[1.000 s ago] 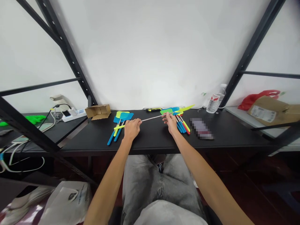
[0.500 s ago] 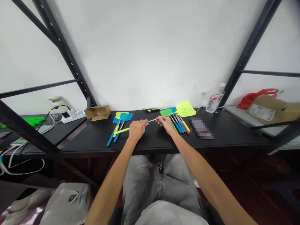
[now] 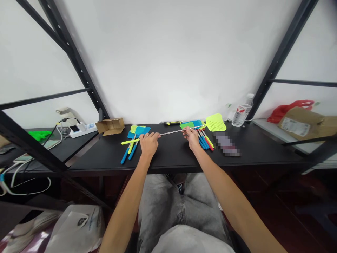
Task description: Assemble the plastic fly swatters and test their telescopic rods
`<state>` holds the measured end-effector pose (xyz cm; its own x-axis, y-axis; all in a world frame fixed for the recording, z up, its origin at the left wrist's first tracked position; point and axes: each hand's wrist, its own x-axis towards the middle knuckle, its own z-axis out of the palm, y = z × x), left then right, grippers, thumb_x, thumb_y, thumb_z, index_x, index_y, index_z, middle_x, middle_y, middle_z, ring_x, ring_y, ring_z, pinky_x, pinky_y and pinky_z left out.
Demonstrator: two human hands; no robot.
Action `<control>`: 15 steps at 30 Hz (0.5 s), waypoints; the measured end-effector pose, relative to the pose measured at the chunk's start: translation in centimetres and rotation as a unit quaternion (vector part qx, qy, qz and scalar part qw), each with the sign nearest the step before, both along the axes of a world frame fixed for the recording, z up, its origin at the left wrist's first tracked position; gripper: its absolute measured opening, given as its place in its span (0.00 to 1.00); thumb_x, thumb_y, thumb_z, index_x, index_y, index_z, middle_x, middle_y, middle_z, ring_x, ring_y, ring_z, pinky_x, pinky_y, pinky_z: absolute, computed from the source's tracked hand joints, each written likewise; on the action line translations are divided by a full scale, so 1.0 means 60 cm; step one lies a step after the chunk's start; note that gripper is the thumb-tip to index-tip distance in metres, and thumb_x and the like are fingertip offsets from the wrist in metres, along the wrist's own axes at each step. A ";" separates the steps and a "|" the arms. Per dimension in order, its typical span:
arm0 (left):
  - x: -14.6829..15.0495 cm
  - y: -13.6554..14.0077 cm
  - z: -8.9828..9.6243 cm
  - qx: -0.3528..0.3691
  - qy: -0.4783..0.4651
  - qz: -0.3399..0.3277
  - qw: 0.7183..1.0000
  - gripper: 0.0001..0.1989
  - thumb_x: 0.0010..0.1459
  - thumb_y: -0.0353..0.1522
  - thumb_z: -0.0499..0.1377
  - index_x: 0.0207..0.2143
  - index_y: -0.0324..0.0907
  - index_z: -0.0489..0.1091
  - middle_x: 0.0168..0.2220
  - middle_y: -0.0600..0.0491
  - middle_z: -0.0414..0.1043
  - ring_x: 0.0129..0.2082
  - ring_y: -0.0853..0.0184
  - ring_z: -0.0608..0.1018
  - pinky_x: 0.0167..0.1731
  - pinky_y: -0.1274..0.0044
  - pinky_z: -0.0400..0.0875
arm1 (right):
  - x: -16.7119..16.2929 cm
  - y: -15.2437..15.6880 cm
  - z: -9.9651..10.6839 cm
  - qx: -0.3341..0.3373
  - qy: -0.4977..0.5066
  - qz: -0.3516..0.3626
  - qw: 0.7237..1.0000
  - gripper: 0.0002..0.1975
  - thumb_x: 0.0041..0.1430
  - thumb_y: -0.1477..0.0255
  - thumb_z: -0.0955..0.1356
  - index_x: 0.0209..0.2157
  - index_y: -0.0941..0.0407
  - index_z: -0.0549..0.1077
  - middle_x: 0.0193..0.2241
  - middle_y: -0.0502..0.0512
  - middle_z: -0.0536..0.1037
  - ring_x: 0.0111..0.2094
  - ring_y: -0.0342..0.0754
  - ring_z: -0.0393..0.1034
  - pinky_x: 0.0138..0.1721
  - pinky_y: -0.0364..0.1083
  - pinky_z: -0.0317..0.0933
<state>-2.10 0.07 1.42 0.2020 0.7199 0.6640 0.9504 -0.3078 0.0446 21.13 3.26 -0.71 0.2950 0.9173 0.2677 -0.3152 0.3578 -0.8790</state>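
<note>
Both hands hold one yellow fly swatter (image 3: 216, 122) above the black table, its metal rod stretched between them. My left hand (image 3: 149, 143) is closed around the rod's end by the yellow handle, which sticks out to the left. My right hand (image 3: 191, 138) pinches the rod nearer the yellow mesh head, which points right. Under the left side, a few blue and yellow swatters (image 3: 133, 149) lie with their heads toward the wall. Beside my right hand rests a row of swatters (image 3: 203, 141) with blue, red and yellow handles, partly hidden by that hand.
A small open cardboard box (image 3: 110, 126) stands at the back left, and a black-yellow utility knife (image 3: 172, 123) lies by the wall. To the right are a blurred-out flat object (image 3: 226, 144) and a water bottle (image 3: 241, 111). Black rack posts (image 3: 279, 66) flank the table (image 3: 168, 158).
My hands have moved apart, the left one leftward and the right one slightly right. The exposed rod between them is longer, and the yellow head has shifted right.
</note>
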 end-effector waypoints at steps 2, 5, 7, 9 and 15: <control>-0.004 0.001 0.000 0.001 -0.013 0.005 1.000 0.20 0.69 0.37 0.43 0.43 0.50 0.75 0.39 0.47 0.77 0.43 0.56 0.73 0.46 0.64 0.54 | 0.002 0.001 0.002 0.002 0.019 -0.017 1.000 0.23 0.47 0.50 0.73 0.29 0.57 0.77 0.28 0.56 0.79 0.26 0.43 0.69 0.21 0.41 0.55; -0.009 0.001 0.001 0.000 -0.031 0.009 0.999 0.20 0.69 0.36 0.43 0.44 0.50 0.75 0.40 0.47 0.78 0.45 0.55 0.73 0.48 0.63 0.53 | 0.005 0.000 0.005 0.005 0.034 -0.043 0.998 0.23 0.48 0.49 0.73 0.29 0.57 0.76 0.29 0.56 0.78 0.25 0.42 0.68 0.21 0.41 0.56; -0.011 0.002 0.001 0.000 -0.040 0.012 0.999 0.20 0.68 0.36 0.43 0.44 0.51 0.75 0.41 0.47 0.78 0.45 0.54 0.73 0.48 0.62 0.53 | 0.007 0.000 0.006 0.005 0.036 -0.049 0.998 0.23 0.48 0.49 0.73 0.29 0.57 0.76 0.29 0.56 0.78 0.25 0.42 0.68 0.21 0.41 0.56; -0.014 0.002 0.001 0.001 -0.041 0.016 0.999 0.19 0.68 0.37 0.43 0.44 0.50 0.75 0.41 0.47 0.78 0.45 0.54 0.73 0.48 0.62 0.53 | 0.009 -0.001 0.005 0.006 0.035 -0.046 0.998 0.23 0.48 0.49 0.73 0.29 0.57 0.76 0.29 0.55 0.78 0.24 0.41 0.68 0.21 0.41 0.56; -0.022 0.002 -0.002 0.008 -0.052 0.002 0.999 0.15 0.68 0.36 0.46 0.43 0.49 0.73 0.41 0.48 0.77 0.45 0.55 0.73 0.48 0.65 0.55 | 0.014 -0.003 -0.001 0.005 -0.006 0.015 1.000 0.25 0.47 0.50 0.74 0.37 0.57 0.78 0.31 0.55 0.80 0.23 0.40 0.68 0.20 0.39 0.55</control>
